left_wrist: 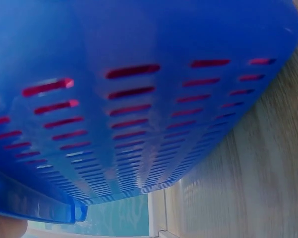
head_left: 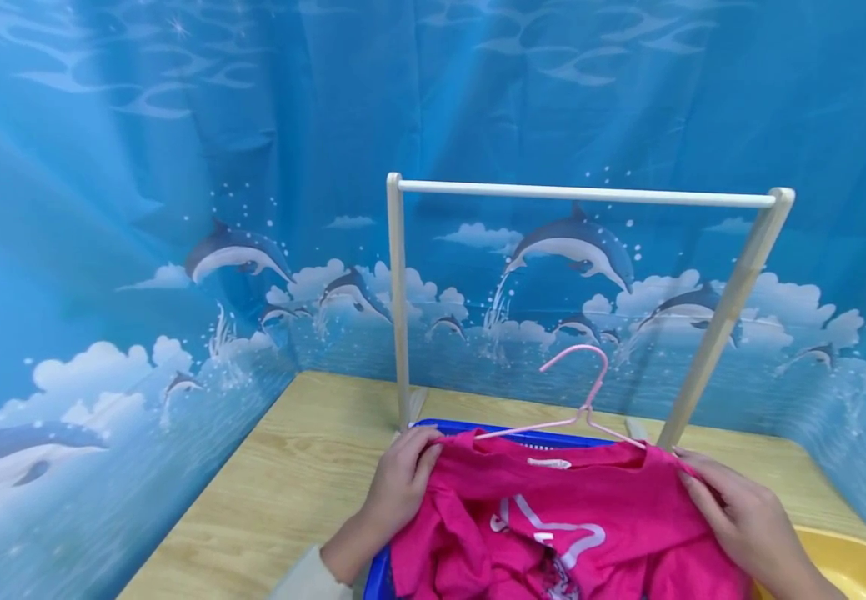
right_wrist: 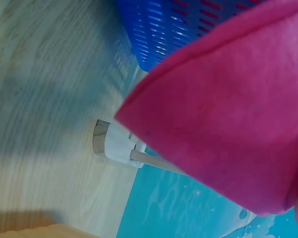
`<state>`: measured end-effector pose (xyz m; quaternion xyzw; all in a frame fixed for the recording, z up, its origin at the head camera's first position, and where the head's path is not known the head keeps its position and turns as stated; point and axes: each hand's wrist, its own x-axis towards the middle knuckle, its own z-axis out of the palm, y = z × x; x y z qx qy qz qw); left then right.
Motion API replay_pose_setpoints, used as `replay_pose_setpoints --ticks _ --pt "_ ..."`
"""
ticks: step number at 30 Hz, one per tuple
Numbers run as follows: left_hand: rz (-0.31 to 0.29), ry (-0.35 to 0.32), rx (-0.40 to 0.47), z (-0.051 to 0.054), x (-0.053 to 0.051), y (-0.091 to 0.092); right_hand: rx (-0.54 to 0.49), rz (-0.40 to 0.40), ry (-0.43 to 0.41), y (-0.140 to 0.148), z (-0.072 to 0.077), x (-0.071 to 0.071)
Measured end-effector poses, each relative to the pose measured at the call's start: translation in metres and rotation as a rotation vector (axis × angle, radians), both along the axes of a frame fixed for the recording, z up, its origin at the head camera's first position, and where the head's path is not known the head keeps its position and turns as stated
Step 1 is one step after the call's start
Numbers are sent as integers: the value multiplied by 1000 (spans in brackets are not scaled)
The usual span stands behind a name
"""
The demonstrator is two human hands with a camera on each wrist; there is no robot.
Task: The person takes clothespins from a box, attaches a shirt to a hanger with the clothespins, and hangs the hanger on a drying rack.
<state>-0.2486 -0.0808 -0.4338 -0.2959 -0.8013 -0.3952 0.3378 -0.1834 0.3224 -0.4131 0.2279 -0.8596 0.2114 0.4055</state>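
Both hands are busy up at the shoulders here: at ten o'clock on the magenta shirt point(head_left: 628, 492), the left hand point(head_left: 401, 475) pinches one shoulder between thumb and fingers, and over at two o'clock the right hand point(head_left: 743, 508) grips the other the same way. Inside the collar sits a pink hanger point(head_left: 587, 408), its arms running under the cloth, its hook standing clear at twelve. The shirt, a pale star outline on its front, spreads over the blue basket point(left_wrist: 129, 29), and there's pinkish red showing through those slots! Beyond, at twelve, stands the wooden rack point(head_left: 590, 192), its rail well apart from the hook. A yellow basin point(head_left: 853, 558) peeks in at four, all on the wood-grain tabletop point(head_left: 290, 475), with a dolphin-print backdrop point(head_left: 342, 100) behind.
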Motion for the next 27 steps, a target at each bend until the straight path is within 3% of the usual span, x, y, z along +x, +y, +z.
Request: replay_pose_setpoints --ticks 6,15,27 --pt "-36 -30 3 2 1 -1 1 26 20 0 0 0" --pt "-58 61 27 0 -1 -1 2 2 -12 -2 0 1" --pt "-37 64 32 1 3 -1 23 -49 -59 -5 2 4"
